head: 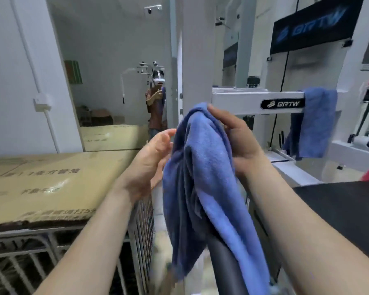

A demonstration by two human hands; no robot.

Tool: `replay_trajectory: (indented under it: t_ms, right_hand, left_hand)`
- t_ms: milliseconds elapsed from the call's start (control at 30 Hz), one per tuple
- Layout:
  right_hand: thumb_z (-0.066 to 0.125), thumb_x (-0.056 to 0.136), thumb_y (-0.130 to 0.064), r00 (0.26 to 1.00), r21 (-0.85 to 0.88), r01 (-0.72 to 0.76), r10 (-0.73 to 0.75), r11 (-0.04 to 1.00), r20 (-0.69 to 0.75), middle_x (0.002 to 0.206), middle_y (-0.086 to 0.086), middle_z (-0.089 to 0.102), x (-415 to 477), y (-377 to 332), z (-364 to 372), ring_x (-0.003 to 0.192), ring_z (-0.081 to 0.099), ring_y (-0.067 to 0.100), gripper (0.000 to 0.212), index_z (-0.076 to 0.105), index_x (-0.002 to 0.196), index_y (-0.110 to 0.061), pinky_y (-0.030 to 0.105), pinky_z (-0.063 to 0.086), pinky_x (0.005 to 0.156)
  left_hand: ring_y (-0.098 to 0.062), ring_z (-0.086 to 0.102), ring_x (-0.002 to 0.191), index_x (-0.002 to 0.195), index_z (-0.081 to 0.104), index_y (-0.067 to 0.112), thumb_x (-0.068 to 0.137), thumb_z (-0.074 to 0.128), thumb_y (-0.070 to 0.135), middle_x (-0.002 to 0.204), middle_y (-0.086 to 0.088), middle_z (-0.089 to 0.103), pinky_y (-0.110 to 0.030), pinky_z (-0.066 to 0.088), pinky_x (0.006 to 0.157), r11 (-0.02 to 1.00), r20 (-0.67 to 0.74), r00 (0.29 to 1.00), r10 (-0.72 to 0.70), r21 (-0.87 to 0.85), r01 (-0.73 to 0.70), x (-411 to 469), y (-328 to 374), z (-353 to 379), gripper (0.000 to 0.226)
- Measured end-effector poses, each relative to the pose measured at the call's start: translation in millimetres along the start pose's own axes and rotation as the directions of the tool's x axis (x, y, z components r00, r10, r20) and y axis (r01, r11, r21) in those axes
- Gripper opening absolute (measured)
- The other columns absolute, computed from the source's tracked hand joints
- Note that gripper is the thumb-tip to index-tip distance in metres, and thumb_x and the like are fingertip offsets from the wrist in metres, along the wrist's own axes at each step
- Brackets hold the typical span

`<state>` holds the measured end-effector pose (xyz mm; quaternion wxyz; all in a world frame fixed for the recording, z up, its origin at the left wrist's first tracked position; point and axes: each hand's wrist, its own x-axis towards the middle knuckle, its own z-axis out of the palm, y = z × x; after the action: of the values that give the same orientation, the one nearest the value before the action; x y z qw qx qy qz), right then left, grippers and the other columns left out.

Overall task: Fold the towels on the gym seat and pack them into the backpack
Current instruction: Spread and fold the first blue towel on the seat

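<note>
Blue terry cloth hung bunched in the air in front of the person: the towel (pixel 202 167) dangled in long loose creases, not yet squared up, with its lower end trailing down near a grey padded post. By my reckoning the folding of this one had barely begun. The next move called for finding two corners and spreading the cloth flat before any fold could be made.

The right hand (pixel 239 141) gripped the gathered top of the towel, fingers curled round it. The left hand (pixel 149 162) stood just beside the cloth, fingers loose and spread, holding nothing; whether it brushed the edge I could not tell.

A second blue towel (pixel 315 124) lay draped over the white machine bar (pixel 243 101) beyond. The black seat (pixel 339 209) sat to the right. I saw no backpack.
</note>
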<state>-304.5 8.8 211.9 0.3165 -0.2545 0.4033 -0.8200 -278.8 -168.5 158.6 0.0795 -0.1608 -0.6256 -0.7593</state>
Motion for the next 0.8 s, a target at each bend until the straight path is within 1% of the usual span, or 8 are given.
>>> replay_trajectory:
  t_ms: [133,267,367,433,500,567,667,800]
  right_hand:
    - [0.054,0.092,-0.029,0.996,-0.401,-0.005,0.041,0.916,0.082,0.075,0.018,0.063,31,6,40,0.066,0.061,0.025,0.031,0.063,0.083,-0.002,0.029,0.051,0.065]
    - [0.068,0.085,-0.009,0.985,-0.842,0.118,-0.167,0.526,0.033,0.082,0.013,0.058,52,5,52,0.072,0.056,0.019,0.010,0.061,0.091,-0.005,0.026,0.046,0.063]
    - [0.066,0.076,0.009,0.950,-0.965,0.086,-0.312,0.247,0.004,0.063,0.000,0.048,53,3,45,0.056,0.043,0.004,0.029,0.051,0.066,-0.014,0.016,0.035,0.050]
    - [0.059,0.073,0.010,0.897,-0.999,0.040,-0.440,0.004,0.034,0.055,-0.006,0.037,54,3,33,0.052,0.033,0.003,0.039,0.041,0.057,-0.021,0.017,0.026,0.047]
    - [0.053,0.072,0.001,0.819,-0.972,-0.050,-0.567,-0.228,0.092,0.054,-0.008,0.035,53,0,20,0.057,0.036,0.013,0.033,0.037,0.057,-0.023,0.027,0.030,0.050]
    - [0.048,0.073,-0.003,0.734,-0.933,-0.159,-0.671,-0.322,0.106,0.058,-0.005,0.040,45,-9,11,0.064,0.042,0.026,0.020,0.039,0.066,-0.020,0.037,0.033,0.056]
    - [0.042,0.081,-0.005,0.553,-0.955,-0.265,-0.832,-0.130,-0.040,0.071,0.005,0.049,29,-37,-4,0.067,0.042,0.027,0.010,0.042,0.083,-0.015,0.034,0.031,0.058]
    - [0.041,0.090,-0.005,0.508,-0.809,0.084,-0.724,0.581,-0.467,0.070,0.001,0.051,-3,-86,-24,0.044,0.052,0.011,0.017,0.048,0.086,-0.019,0.022,0.045,0.046]
  left_hand:
    - [-0.007,0.066,0.101,0.111,0.063,0.015,0.086,0.065,0.016,0.105,0.005,0.072,-0.023,0.052,0.082,0.965,0.043,0.989,0.138,0.217,-0.144,-9,10,-15,0.025]
    - [-0.018,0.065,0.104,0.114,0.064,0.008,0.089,0.056,0.021,0.110,-0.007,0.070,-0.033,0.053,0.089,0.992,0.044,0.992,0.119,-0.040,-0.117,-19,19,-46,0.030]
    - [-0.017,0.070,0.094,0.095,0.077,0.009,0.090,0.041,0.030,0.098,-0.007,0.074,-0.027,0.055,0.079,0.963,0.185,0.981,0.055,-0.271,-0.003,-28,26,-59,0.042]
    - [-0.017,0.070,0.086,0.090,0.076,0.009,0.085,0.054,0.028,0.092,-0.007,0.074,-0.027,0.056,0.075,0.975,0.219,0.974,0.053,-0.222,-0.003,-25,28,-60,0.029]
    - [-0.018,0.069,0.080,0.095,0.069,0.008,0.074,0.076,0.028,0.090,-0.009,0.071,-0.028,0.056,0.072,0.988,0.265,0.963,0.052,-0.157,-0.010,-22,30,-54,0.030]
    - [-0.014,0.066,0.066,0.084,0.062,0.010,0.067,0.083,0.028,0.077,-0.005,0.067,-0.023,0.054,0.061,0.992,0.345,0.938,0.008,-0.124,0.038,-19,35,-41,0.032]
    - [-0.011,0.058,0.056,0.073,0.049,0.015,0.058,0.088,0.034,0.066,0.000,0.059,-0.019,0.049,0.055,0.999,0.360,0.933,0.003,-0.039,0.012,-15,41,-20,0.046]
    - [-0.016,0.067,0.064,0.104,0.063,0.007,0.059,0.088,0.021,0.082,-0.008,0.071,-0.023,0.054,0.058,0.994,0.337,0.939,-0.071,0.108,0.037,-13,60,21,0.054]
